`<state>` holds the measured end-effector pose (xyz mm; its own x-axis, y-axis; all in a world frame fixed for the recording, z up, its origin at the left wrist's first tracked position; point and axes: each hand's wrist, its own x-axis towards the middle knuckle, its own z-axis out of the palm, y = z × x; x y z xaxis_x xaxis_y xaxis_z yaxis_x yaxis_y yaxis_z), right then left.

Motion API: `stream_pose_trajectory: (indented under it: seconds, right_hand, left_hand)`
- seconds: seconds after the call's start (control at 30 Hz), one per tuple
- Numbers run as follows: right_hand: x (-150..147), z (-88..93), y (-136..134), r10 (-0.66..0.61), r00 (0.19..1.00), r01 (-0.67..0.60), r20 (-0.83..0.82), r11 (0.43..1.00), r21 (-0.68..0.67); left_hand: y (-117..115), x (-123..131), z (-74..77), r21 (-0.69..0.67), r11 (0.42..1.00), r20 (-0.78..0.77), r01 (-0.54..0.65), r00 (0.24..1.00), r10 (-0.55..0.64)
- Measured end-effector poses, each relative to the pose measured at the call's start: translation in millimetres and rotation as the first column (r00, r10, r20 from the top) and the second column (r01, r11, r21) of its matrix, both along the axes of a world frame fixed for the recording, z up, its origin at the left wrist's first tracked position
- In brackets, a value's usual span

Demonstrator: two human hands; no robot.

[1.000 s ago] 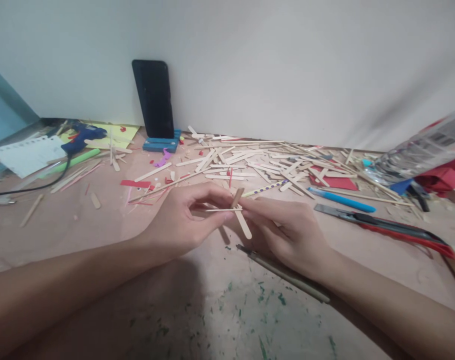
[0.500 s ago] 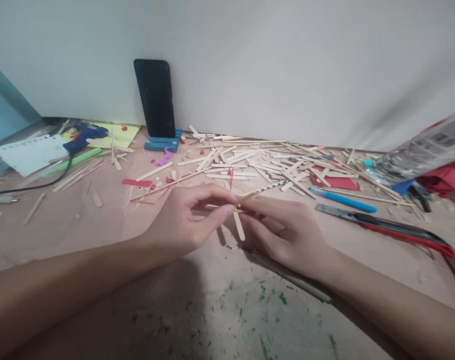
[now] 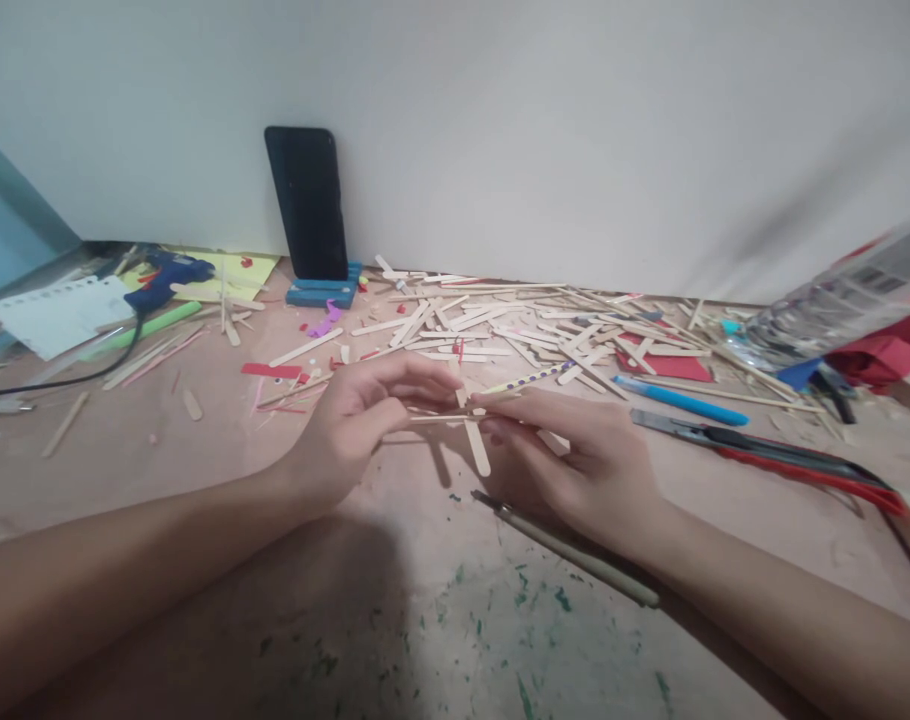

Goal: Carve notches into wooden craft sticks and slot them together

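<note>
The left hand (image 3: 354,420) and right hand (image 3: 597,445) are ungloved, with slim fingers. The left forearm (image 3: 162,540) and right forearm (image 3: 770,590) are bare and smooth in outline, slender at the wrist and broader farther back.

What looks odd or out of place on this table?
The cutter lies with its blade exposed beside the right hand, which looks careless. Loose wooden sticks are strewn untidily near the wall, and green flecks mark the tabletop.
</note>
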<state>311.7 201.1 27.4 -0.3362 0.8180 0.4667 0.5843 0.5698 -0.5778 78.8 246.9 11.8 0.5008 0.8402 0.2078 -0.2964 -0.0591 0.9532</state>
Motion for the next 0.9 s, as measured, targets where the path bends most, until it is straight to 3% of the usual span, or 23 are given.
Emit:
stream_pose_trajectory:
  seconds: [0.1, 0.27, 0.5, 0.7, 0.8, 0.9]
  right_hand:
    - [-0.8, 2.8, 0.0, -0.031, 0.999, 0.03, -0.029, 0.999, -0.013]
    - [-2.9, 6.6, -3.0, -0.07, 0.995, 0.071, -0.067, 0.998, 0.0]
    - [-3.6, 7.1, -5.0, -0.049, 0.995, 0.046, -0.083, 0.998, -0.033]
    - [-4.7, 7.0, -6.4, -0.035, 0.992, 0.034, -0.12, 0.999, -0.015]
    - [-4.8, 6.9, -8.0, -0.024, 0.993, 0.022, -0.115, 1.0, -0.016]
    - [-5.4, 7.4, -9.1, 0.011, 0.993, -0.013, -0.121, 1.0, -0.009]
  left_hand:
    - [0.8, 2.4, 0.2, 0.019, 1.0, -0.014, -0.012, 1.0, 0.013]
    - [0.4, 10.8, 5.0, 0.089, 0.988, -0.144, -0.124, 0.98, 0.136]
    - [-3.7, 6.6, 9.1, 0.232, 0.969, -0.214, -0.087, 0.967, 0.138]
    - [-6.3, 10.8, 9.8, 0.263, 0.96, -0.32, -0.093, 0.93, 0.178]
    - [-8.0, 10.7, 10.2, 0.334, 0.934, -0.318, -0.123, 0.919, 0.235]
    - [-11.6, 9.1, 10.2, 0.479, 0.868, -0.317, -0.132, 0.896, 0.311]
